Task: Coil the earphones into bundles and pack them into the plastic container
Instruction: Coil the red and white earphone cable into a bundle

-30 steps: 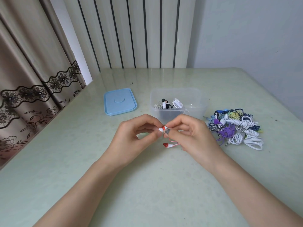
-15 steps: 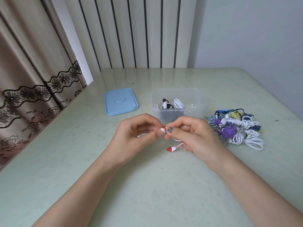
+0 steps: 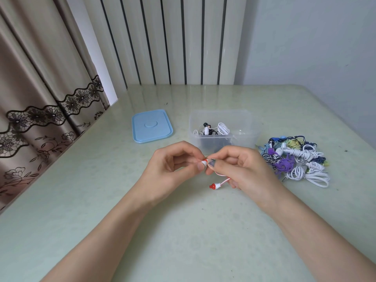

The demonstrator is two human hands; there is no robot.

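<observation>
My left hand point(image 3: 173, 169) and my right hand point(image 3: 242, 169) meet over the table's middle, both pinching a red and white earphone point(image 3: 216, 185). One earbud sits between my fingertips; the other dangles on its cord below my right hand, just above the table. Most of the cord is hidden in my right palm. Behind my hands stands the clear plastic container point(image 3: 244, 127), open, with a white and black earphone bundle point(image 3: 211, 129) inside on its left. A pile of earphones point(image 3: 297, 161) in white, purple, blue and yellow lies right of the container.
The light blue lid point(image 3: 151, 126) lies flat left of the container. The pale green table point(image 3: 183, 231) has its left edge by a patterned curtain point(image 3: 40, 119). A striped panel and grey wall stand behind the table.
The dangling earbud has swung a little to the right and lower under my right hand. Both hands stay together in the same place.
</observation>
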